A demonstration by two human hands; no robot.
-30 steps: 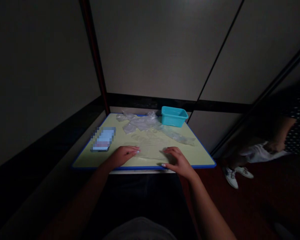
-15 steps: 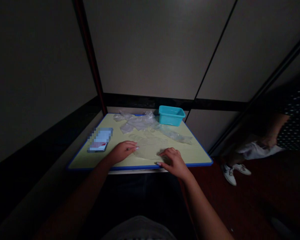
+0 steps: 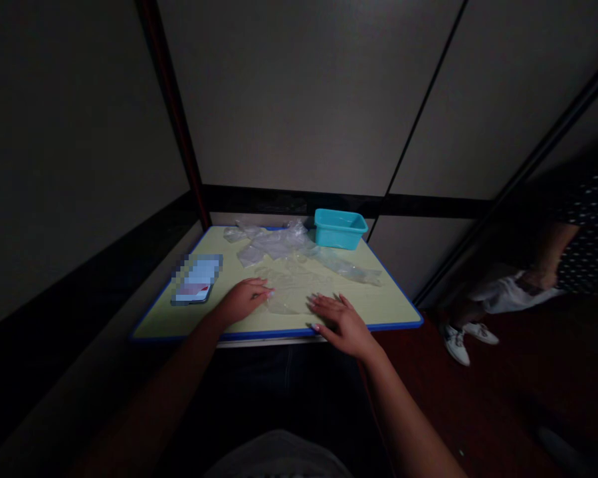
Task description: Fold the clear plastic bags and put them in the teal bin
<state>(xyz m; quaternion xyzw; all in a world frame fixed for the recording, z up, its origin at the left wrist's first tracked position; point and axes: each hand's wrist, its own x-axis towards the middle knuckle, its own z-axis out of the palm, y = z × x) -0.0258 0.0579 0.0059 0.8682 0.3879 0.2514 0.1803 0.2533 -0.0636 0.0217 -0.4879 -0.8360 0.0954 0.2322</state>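
A clear plastic bag [image 3: 292, 292] lies flattened on the table near its front edge. My left hand [image 3: 243, 302] is at the bag's left side, thumb and fingers closed on its edge. My right hand [image 3: 343, 323] rests on the lower right part of the bag, palm down, with its fingers stretched out and spread. Behind the flat bag, several crumpled clear plastic bags [image 3: 279, 242] lie in a loose heap. Another long clear bag [image 3: 346, 267] stretches toward the right side of the table.
A turquoise plastic bin [image 3: 339, 230] stands at the back right of the blue-edged table [image 3: 393, 309]. At the left lies a phone [image 3: 195, 282], partly blurred out. Wall panels enclose the back and left. Another person [image 3: 545, 265] is at the right, beyond the table.
My right hand's fingers have uncurled and now lie flatter and more spread on the bag. My left hand has barely moved. The view has shifted slightly.
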